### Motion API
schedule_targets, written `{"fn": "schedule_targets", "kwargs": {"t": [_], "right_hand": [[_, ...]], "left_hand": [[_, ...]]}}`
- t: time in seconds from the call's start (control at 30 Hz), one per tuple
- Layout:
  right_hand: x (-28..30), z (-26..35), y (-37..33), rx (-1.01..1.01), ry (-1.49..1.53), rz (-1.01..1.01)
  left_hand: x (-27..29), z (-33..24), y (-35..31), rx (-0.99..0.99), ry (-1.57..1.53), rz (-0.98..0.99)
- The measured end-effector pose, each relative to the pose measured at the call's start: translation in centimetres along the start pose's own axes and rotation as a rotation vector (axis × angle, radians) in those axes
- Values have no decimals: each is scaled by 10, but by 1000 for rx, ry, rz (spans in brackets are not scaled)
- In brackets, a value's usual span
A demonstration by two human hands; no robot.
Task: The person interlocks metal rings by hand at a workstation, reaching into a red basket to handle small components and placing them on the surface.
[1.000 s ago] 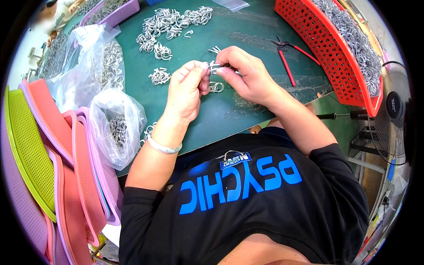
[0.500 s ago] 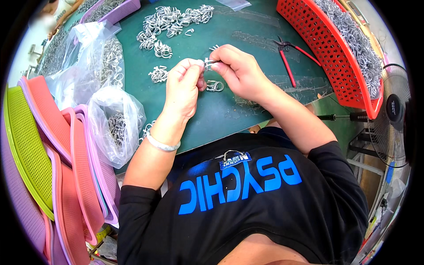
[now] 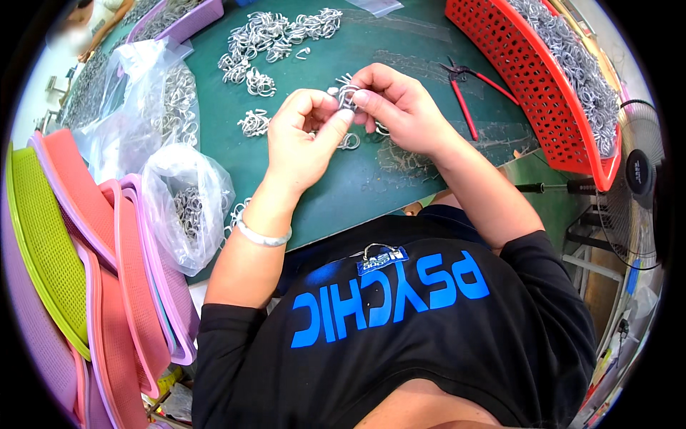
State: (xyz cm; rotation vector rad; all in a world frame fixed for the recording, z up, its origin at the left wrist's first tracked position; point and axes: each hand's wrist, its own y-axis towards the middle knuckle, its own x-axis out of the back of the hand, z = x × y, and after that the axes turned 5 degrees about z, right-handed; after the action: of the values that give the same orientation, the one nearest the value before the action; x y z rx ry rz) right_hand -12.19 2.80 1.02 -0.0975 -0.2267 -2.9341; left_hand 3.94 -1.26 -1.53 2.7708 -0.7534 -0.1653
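Observation:
Over the green table (image 3: 336,189), my left hand (image 3: 306,136) and my right hand (image 3: 406,114) meet at the fingertips. Both pinch silver metal rings (image 3: 348,94), with curved wires showing between the fingers. How many pieces each hand has is hard to see. Beneath the hands lie some more rings (image 3: 349,141), partly covered. Left of my left hand sits a small bunch of rings (image 3: 254,123). Another bunch (image 3: 260,83) lies farther off, and a larger heap of rings (image 3: 275,34) spreads behind it.
Red-handled pliers (image 3: 464,107) lie to the right, beside a red basket (image 3: 500,61) full of metal pieces. At left are a clear bag (image 3: 187,161) holding rings, stacked plastic baskets (image 3: 53,236) and a purple basket (image 3: 189,23). A fan (image 3: 636,175) stands far right.
My hands have turned and spread slightly at the fingertips, the left thumb now reaching across to the rings. More of the held rings shows between them.

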Motion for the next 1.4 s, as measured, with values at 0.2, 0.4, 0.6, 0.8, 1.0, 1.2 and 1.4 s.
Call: {"fn": "schedule_targets", "kwargs": {"t": [0.2,0.4,0.6,0.8,1.0,1.2,1.4], "right_hand": [[-2,8,-3,-75,-97,-45],[-3,17,-1,-226,-129,-57],[8,14,7,-412,136,1],[14,18,8,-291,20,207],[12,16,1,23,-435,288],[13,11,1,118,-622,251],[9,14,2,-282,-185,224]], "left_hand": [[1,-4,3,-305,420,20],[2,-8,2,-328,537,84],[4,2,3,-381,534,79],[4,8,2,70,87,110],[6,1,2,159,-9,122],[7,-3,1,200,-40,113],[6,-3,2,194,-104,115]]}}
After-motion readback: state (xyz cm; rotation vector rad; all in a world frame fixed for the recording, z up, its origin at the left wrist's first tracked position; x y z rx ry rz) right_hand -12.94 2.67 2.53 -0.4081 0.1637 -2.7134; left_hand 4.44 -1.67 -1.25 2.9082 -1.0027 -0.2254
